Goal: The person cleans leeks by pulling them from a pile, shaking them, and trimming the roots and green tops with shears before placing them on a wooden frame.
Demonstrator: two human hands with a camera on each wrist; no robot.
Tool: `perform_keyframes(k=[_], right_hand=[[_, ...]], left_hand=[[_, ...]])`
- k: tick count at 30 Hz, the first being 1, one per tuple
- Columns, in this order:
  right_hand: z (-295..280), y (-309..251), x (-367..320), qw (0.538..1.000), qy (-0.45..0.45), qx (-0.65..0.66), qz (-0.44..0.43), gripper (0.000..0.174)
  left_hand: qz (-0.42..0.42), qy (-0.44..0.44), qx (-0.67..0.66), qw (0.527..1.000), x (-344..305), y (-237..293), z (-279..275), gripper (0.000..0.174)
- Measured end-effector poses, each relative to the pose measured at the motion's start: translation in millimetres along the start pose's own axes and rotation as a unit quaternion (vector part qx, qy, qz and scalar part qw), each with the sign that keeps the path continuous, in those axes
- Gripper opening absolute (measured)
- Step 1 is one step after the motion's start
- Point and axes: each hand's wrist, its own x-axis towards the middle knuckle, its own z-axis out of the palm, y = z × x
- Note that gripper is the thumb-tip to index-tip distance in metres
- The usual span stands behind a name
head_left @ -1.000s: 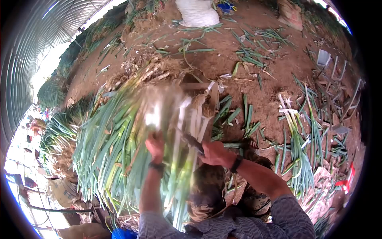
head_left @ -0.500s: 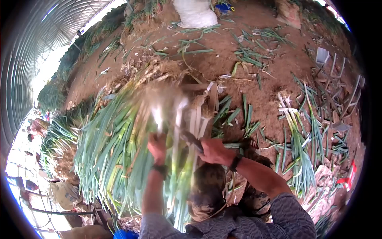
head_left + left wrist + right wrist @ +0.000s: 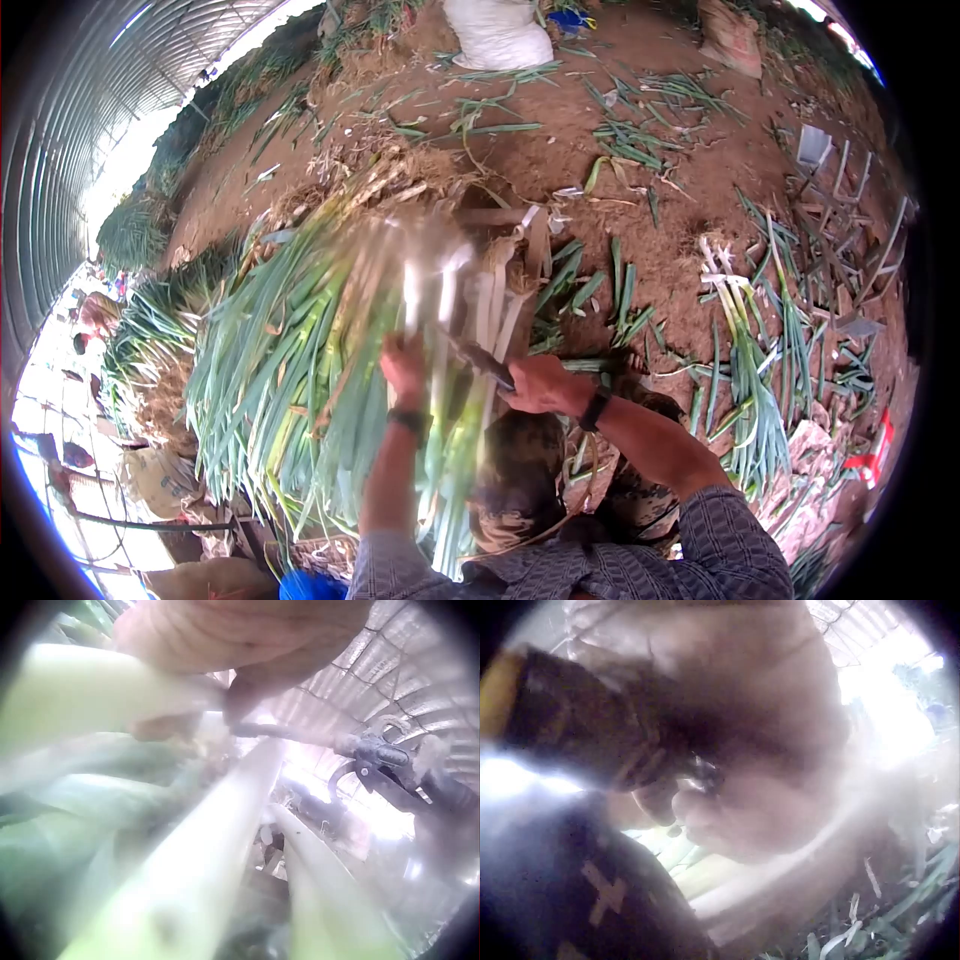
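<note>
In the head view, my left hand (image 3: 404, 368) grips a long green onion (image 3: 411, 295) below its white part, with the root end pointing away and blurred. My right hand (image 3: 540, 385) holds a dark air blow gun (image 3: 484, 362), its nozzle angled left towards the stalks. Close up in the left wrist view, thumb and fingers curl over a pale stalk (image 3: 97, 697), and the blow gun's metal body and trigger (image 3: 382, 754) show at right. The right wrist view has my fingers (image 3: 750, 817) wrapped round its dark handle (image 3: 577, 720). More white stalks (image 3: 452, 275) lie between the hands.
A large pile of green onions (image 3: 270, 350) spreads on the left. Cut leaves (image 3: 625, 285) litter the soil to the right, near a small onion bundle (image 3: 735, 300). A white sack (image 3: 497, 35) stands at the far side, and metal frames (image 3: 850, 210) lie far right.
My left hand has shifted a little to the right with the green onion, bringing its white part nearer the neighbouring stalk. The right hand and blow gun stay almost in place.
</note>
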Motion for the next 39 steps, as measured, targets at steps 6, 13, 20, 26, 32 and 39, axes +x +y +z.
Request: perform_keyframes(k=[6, 13, 20, 26, 32, 39], right_hand=[[4, -2, 0, 0.997, 0.066, 0.041, 0.009, 0.026], [2, -4, 2, 0.996, 0.043, 0.07, 0.023, 0.026], [1, -1, 5, 0.996, 0.018, 0.067, 0.052, 0.026], [1, -2, 4, 0.998, -0.001, 0.037, 0.048, 0.027], [-1, -6, 0, 0.995, 0.074, 0.059, 0.031, 0.026], [4, -1, 2, 0.996, 0.062, 0.055, 0.029, 0.024]], left_hand=[[-0.083, -0.011, 0.011, 0.996, 0, 5, -4, 0.028], [-0.049, -0.107, -0.177, 0.977, -2, -14, -4, 0.036], [0.088, -0.015, 0.128, 0.988, 0, 8, -10, 0.034], [0.127, -0.016, 0.168, 0.977, -1, 15, -20, 0.028], [0.075, 0.02, 0.141, 0.987, -3, 9, -9, 0.027], [0.04, -0.014, 0.102, 0.994, -7, 15, -4, 0.029]])
